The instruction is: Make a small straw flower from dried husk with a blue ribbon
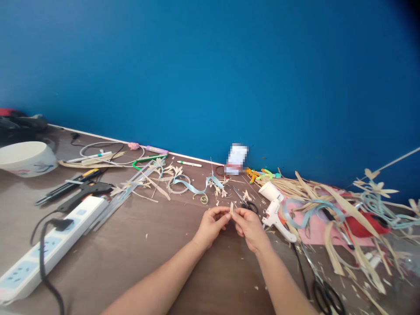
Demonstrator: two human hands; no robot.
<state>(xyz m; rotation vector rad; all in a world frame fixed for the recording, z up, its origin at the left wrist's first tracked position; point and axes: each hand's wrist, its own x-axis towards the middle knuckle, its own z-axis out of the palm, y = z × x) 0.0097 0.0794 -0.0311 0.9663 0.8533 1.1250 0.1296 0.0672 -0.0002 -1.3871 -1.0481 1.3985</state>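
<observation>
My left hand (211,225) and my right hand (250,226) meet over the brown table (138,245), fingertips pinched together. Between them stands a small pale strip of dried leaf (231,208), held upright by both hands. Small scissors (245,202) lie just behind the hands. A white glue gun (274,214) lies right of my right hand.
A white power strip (49,245) with a black plug and cable lies at the left. A white bowl (26,158) sits far left. Leaf strips, blue ribbon (193,187) and pens litter the back. More strips, red fabric (364,225) and black scissors (323,293) crowd the right.
</observation>
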